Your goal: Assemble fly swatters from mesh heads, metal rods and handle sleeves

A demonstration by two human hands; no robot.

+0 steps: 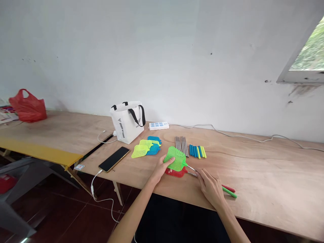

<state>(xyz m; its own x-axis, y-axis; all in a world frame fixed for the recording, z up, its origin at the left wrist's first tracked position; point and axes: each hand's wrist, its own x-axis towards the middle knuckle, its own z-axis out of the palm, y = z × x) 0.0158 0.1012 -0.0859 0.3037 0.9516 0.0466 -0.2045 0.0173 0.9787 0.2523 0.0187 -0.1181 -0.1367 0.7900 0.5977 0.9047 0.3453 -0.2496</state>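
Observation:
My left hand (161,168) pinches the mesh head of a green fly swatter (175,158), thumb on top. My right hand (211,187) is closed around its metal rod, and the green grip sticks out past the palm. Below it lies a red fly swatter (177,173), partly hidden by the green one and by my right hand. Beyond my hands are loose yellow swatter heads (140,150) and blue swatter heads (153,149), overlapping in a pile. Several metal rods (182,146) lie side by side, next to a row of blue and yellow grips (197,151).
A black phone (114,159) on a charging cable lies at the table's left front edge. Behind it stand a white bag (128,125) and a power strip (158,126), its cord running right along the wall. A red plastic bag (27,106) sits on the far-left table.

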